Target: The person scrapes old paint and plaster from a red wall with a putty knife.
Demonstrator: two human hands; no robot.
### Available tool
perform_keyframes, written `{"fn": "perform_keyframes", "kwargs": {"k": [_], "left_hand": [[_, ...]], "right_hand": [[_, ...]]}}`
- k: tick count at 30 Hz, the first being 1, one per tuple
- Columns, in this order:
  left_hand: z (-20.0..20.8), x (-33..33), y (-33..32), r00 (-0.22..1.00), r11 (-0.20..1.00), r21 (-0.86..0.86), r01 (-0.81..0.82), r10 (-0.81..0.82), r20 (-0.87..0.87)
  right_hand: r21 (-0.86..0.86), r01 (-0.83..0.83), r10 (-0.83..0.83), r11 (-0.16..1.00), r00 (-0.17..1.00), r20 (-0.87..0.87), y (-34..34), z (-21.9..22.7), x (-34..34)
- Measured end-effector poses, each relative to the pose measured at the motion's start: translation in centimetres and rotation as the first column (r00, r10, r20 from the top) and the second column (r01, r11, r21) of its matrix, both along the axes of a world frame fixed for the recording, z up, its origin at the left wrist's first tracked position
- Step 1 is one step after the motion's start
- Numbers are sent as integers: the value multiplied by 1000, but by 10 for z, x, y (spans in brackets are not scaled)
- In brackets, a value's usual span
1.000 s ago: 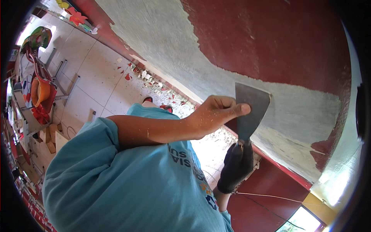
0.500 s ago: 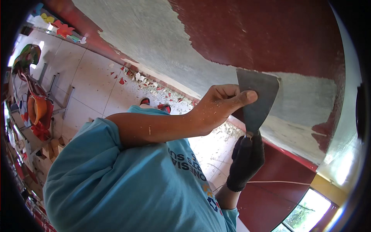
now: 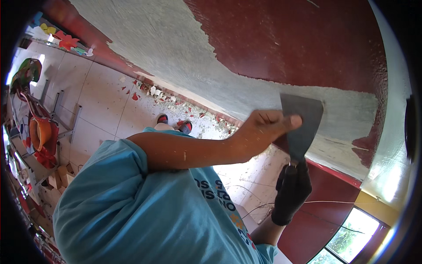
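A wide-bladed putty knife (image 3: 303,125) is held up in front of the wall, its dark metal blade pointing upward. My bare left hand (image 3: 268,132) pinches the blade, thumb flat on its near face and the other fingers partly hidden behind it. Below, my right hand (image 3: 293,189), in a black knitted glove, is wrapped round the handle. Behind the blade is the wall (image 3: 246,44), dark red paint with a ragged border against a bare grey strip. Whether the blade touches the wall I cannot tell. Small pale flakes cling to my left forearm.
Red and white paint chips (image 3: 154,91) litter the tiled floor (image 3: 101,103) along the wall's foot. My feet (image 3: 185,126) stand close by. At the left are metal-legged furniture (image 3: 57,103) and an orange round object (image 3: 41,133). A thin cable (image 3: 327,202) crosses near a window (image 3: 347,235) at lower right.
Both hands and the putty knife have shifted a little right and downward in the picture. The grip on blade and handle looks the same.
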State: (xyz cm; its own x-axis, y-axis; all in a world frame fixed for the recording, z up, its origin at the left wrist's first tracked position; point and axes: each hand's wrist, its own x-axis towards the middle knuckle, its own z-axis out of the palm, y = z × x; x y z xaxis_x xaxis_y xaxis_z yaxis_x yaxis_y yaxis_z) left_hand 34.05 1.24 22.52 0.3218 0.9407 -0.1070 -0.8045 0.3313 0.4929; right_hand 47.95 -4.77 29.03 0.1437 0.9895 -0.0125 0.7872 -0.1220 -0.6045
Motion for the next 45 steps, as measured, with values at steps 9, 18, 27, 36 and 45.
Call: {"fn": "perform_keyframes", "kwargs": {"k": [9,18,27,36,45], "left_hand": [[-1,9,-1,989,998,13,59,-60,135],[-1,5,-3,996,999,-3,-53,53,77],[2,-2,1,969,987,41,-158,147,201],[10,5,-1,977,999,5,-36,34,211],[12,16,0,999,999,22,-39,39,-27]], "right_hand": [[-146,61,-49,987,995,85,0,10,14],[-48,-130,137,990,974,182,5,10,11],[-3,-119,119,993,993,-16,9,7,-1],[239,-158,152,958,987,46,-3,2,22],[124,-4,5,992,1000,-5,-4,15,31]]}}
